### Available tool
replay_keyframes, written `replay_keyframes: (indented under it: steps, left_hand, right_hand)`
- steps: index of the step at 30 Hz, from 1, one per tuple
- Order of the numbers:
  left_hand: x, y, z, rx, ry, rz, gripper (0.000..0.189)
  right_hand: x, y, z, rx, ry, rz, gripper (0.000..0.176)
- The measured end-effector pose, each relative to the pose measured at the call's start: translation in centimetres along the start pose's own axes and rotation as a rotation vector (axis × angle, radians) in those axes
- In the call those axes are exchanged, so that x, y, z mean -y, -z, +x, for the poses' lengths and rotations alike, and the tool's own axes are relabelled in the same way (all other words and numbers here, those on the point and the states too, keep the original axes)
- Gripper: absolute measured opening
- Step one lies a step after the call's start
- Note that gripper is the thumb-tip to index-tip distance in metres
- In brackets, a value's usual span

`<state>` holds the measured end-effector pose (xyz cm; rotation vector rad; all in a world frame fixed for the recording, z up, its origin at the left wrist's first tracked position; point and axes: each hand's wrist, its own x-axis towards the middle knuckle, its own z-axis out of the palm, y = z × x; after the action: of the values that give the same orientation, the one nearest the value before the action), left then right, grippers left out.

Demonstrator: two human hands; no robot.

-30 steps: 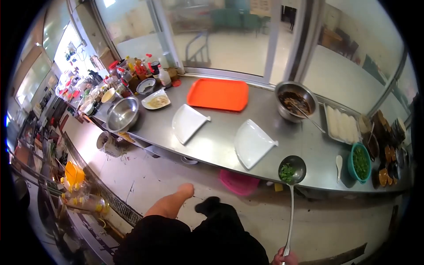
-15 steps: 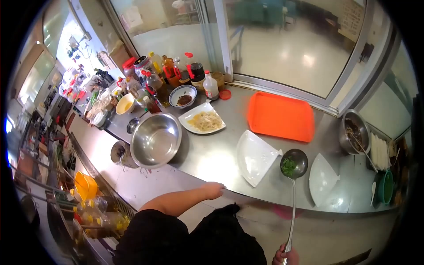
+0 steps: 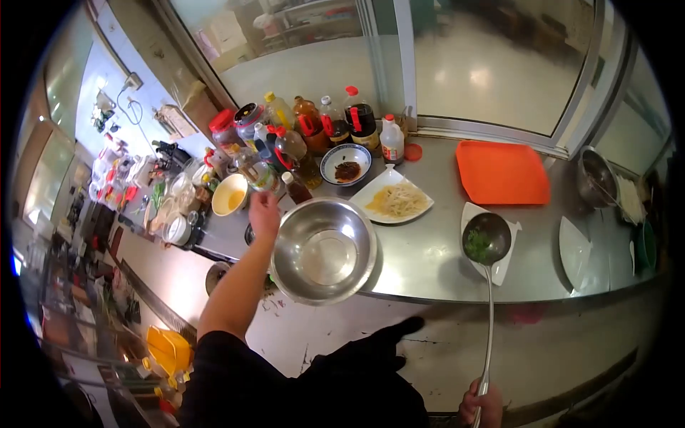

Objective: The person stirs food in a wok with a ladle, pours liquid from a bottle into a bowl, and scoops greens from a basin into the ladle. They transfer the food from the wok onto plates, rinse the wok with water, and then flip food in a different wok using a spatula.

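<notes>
My right hand (image 3: 480, 405) is closed around the long handle of a metal ladle (image 3: 488, 238). Chopped green herbs lie in the ladle's bowl, which hangs over a white fan-shaped plate (image 3: 501, 273). Reaching past the big steel bowl (image 3: 325, 250), my left hand (image 3: 264, 210) has its fingers drawn together beside a yellow bowl (image 3: 230, 195) and a small sauce bottle (image 3: 295, 188). A small dark metal spoon or ladle (image 3: 249, 235) is partly hidden by that arm. Whatever the left fingers grip, if anything, is hidden.
A plate of pale shreds (image 3: 396, 200), a patterned bowl with dark red sauce (image 3: 346, 165) and several bottles (image 3: 362, 120) stand behind. An orange tray (image 3: 503, 173), another white plate (image 3: 574, 251) and a metal pot (image 3: 596, 178) are to the right. Sliding glass closes off the back.
My left hand has moved forward and left, from the counter's front edge to beside the yellow bowl. The view has turned left. My right hand still holds the ladle.
</notes>
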<state>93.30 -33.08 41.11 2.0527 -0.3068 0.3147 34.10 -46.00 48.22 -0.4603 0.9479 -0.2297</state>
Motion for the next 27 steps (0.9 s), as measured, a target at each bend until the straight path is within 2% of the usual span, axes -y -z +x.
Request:
replay_keyframes:
  steps: [2,3,5,8,9,10,12,13,17,20,22,24,25,27]
  left_hand:
    - [3.7,-0.4,7.5,-0.004,0.130,-0.115,0.034]
    - [5.8,-1.2,10.8,0.012,0.136,-0.128,0.034]
    - [9.1,-3.4,16.0,0.089,0.180,-0.086,0.047]
    - [6.5,-6.3,18.2,0.236,0.249,-0.097,0.057]
    - [11.1,-9.9,21.2,0.273,0.195,-0.095,0.051]
    - [10.6,-10.9,22.0,0.302,0.189,-0.106,0.051]
    - [9.7,-11.1,21.8,0.607,0.143,-0.035,0.031]
    - [8.9,-11.1,21.4,0.592,0.245,-0.316,0.014]
    - [8.1,-11.7,23.5,0.758,0.248,-0.456,0.013]
    - [3.6,-8.8,24.2,0.769,0.129,-0.438,0.010]
    - [-0.2,-5.5,25.0,0.727,0.073,-0.588,0.010]
    - [-2.2,-1.8,26.3,0.873,-0.068,-0.650,0.014]
    - [-3.5,0.1,26.1,0.892,-0.076,-0.646,0.014]
    - [-6.5,4.0,25.0,1.164,-0.201,-0.790,0.019]
  right_hand:
    - [-3.8,-1.5,-0.2,0.009,0.037,0.081,0.020]
    - [-5.1,-2.9,-0.6,-0.038,0.030,0.034,0.019]
    - [-7.6,-6.1,-1.2,-0.135,0.019,-0.046,0.018]
    - [-10.9,-12.0,-0.6,-0.285,-0.001,0.160,0.017]
    - [-12.7,-12.8,0.3,-0.294,0.043,0.071,0.015]
    - [-13.7,-14.7,1.3,-0.317,0.057,0.090,0.015]
    - [-15.7,-18.1,2.4,-0.403,0.061,0.165,0.015]
    - [-16.4,-19.8,3.1,-0.385,0.032,0.228,0.017]
    - [-18.6,-25.1,3.5,-0.402,0.075,0.250,0.020]
    - [-19.6,-28.5,3.0,-0.430,0.071,0.231,0.020]
    - [-20.7,-29.7,2.7,-0.439,0.099,0.213,0.021]
    - [-21.3,-30.8,2.0,-0.430,0.112,0.216,0.019]
    - [-21.7,-31.1,1.6,-0.423,0.112,0.208,0.018]
    - [-23.1,-30.0,1.6,-0.361,0.125,0.185,0.019]
